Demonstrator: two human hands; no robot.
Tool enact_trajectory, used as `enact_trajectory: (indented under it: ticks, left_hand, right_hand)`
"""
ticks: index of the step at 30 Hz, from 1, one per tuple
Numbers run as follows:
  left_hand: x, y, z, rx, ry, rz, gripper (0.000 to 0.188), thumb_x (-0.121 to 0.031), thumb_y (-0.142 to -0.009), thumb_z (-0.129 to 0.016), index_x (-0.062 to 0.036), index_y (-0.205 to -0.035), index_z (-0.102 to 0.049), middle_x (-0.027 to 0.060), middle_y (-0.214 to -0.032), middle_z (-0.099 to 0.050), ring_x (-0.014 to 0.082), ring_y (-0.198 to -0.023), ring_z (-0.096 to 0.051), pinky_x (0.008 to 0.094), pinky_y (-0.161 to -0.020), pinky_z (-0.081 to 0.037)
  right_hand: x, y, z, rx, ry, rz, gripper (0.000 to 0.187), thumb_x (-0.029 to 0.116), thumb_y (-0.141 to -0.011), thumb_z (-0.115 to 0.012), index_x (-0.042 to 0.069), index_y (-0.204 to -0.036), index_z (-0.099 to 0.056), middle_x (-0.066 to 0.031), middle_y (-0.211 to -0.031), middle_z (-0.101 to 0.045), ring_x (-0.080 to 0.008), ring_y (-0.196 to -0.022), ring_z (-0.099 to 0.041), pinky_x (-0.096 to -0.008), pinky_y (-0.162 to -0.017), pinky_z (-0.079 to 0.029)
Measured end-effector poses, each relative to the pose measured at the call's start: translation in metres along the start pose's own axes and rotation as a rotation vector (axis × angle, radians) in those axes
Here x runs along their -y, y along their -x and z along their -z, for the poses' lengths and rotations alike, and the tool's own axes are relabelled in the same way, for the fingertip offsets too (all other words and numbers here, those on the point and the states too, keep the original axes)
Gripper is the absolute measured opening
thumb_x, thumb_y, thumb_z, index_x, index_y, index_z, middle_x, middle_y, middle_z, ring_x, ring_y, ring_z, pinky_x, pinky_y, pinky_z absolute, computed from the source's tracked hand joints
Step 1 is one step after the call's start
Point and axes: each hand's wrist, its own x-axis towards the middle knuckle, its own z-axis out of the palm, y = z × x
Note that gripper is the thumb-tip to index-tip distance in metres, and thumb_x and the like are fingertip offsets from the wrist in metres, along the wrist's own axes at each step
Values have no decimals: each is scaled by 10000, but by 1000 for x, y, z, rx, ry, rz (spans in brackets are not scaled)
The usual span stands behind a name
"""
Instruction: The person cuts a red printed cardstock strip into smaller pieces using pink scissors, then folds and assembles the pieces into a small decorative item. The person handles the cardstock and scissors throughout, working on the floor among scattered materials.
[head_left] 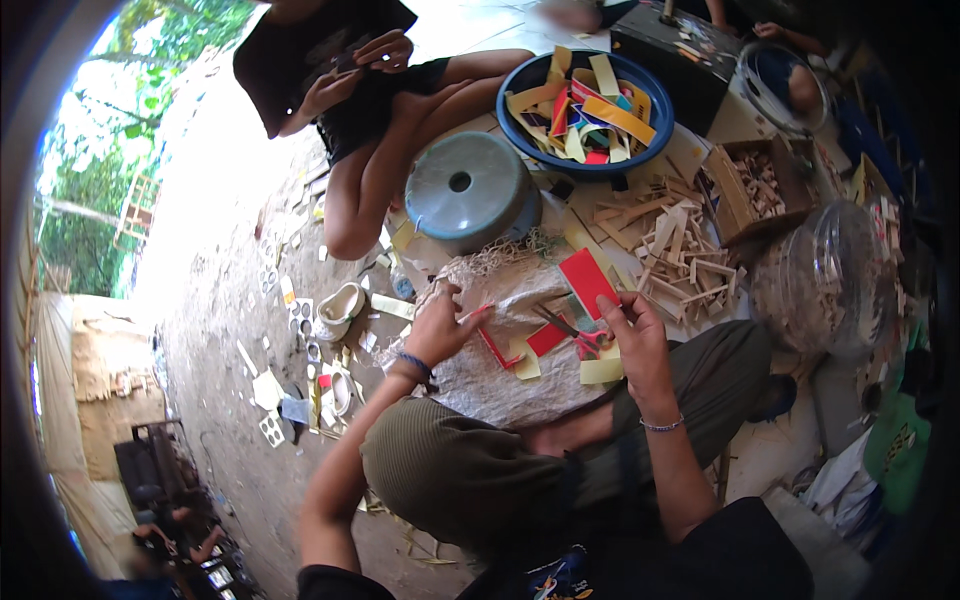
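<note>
My right hand [636,330] pinches the lower corner of a flat red rectangular strip [585,280] and holds it raised above a whitish woven sack [475,388]. Fingers apart, my left hand [440,325] hovers over the sack's left part with nothing seen in it. Close to its thumb is a thin, bent red offcut [497,345]. Scissors [590,345] with reddish handles lie on the sack below the raised strip. Beside them are a smaller red piece [546,338] and pale yellow pieces [600,371].
A blue basin [510,128] of coloured strips and an upturned grey-blue tub [465,185] stand ahead. Wooden pieces [685,250] are heaped at right, near a wooden box [735,205]. Another person [330,60] sits far left. Scraps and a pale clog [341,305] litter the ground.
</note>
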Motion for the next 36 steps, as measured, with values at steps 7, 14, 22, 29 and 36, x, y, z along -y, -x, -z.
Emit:
enact_trajectory:
  ticks: [7, 14, 22, 29, 36]
  left_hand:
    - [24, 4, -58, -120, 180, 15, 517, -347, -912, -784, 35, -1230, -639, 170, -1029, -738, 274, -853, -746, 379, -761, -578]
    - [36, -5, -50, -55, 341, 16, 359, -195, -906, -749, -9, -1207, -687, 128, -1016, -756, 225, -877, -749, 336, -799, -591]
    - [9, 17, 21, 45, 870, -30, 338, -112, -933, -789, 11, -1221, -663, 71, -1131, -712, 137, -1019, -689, 276, -890, -564]
    - [-53, 43, 120, 220, 777, -400, 365, -101, -884, -834, 12, -1187, -666, 81, -1159, -729, 159, -1075, -697, 325, -977, -562]
    - [-98, 65, 159, 198, 639, -585, 455, -76, -787, -900, -8, -1178, -678, 66, -1147, -731, 146, -1054, -690, 324, -979, -544]
  right_hand:
    - [-15, 9, 3, 65, -117, -163, 210, 248, -998, -735, 73, -1078, -651, 53, -875, -631, -15, -703, -549, -187, -643, -453]
    - [-9, 11, -7, 178, -287, -175, 209, 247, -1021, -701, 75, -1121, -634, 40, -925, -625, -37, -741, -565, -215, -684, -479]
    - [-6, 26, -9, 214, -102, -69, 236, 195, -984, -745, 82, -1131, -598, 23, -961, -647, -17, -808, -557, -202, -720, -467]
    - [43, 38, -9, 347, 164, 121, 306, 140, -936, -778, 44, -1161, -595, 14, -1001, -644, -42, -912, -600, -239, -811, -503]
    - [108, 57, -20, 587, 64, 219, 222, -5, -913, -748, 30, -1107, -646, -21, -1040, -645, -103, -1037, -623, -282, -906, -502]
